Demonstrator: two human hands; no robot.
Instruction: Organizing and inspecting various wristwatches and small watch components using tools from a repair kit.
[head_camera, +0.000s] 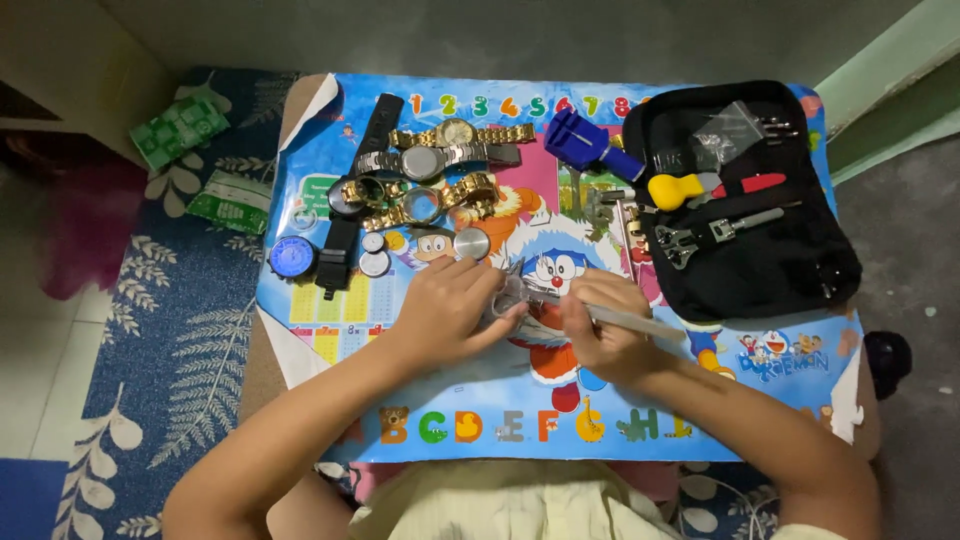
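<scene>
A small table covered by a bright cartoon mat (700, 375) fills the view. An open black tool case (790, 250) lies at its far right, and a cluster of gold and silver watches (440, 170) at the far middle. Near the centre, the left hand (445, 310) closes around a silver watch (512, 295), pinning it to the mat. The right hand (605, 335) pinches a thin metal tool (630, 322), its tip touching the watch

I'm at home: kids' cartoon mat (430, 425) on low table, leaf-pattern rug (170, 370), tiled floor (40, 350) beside it.
</scene>
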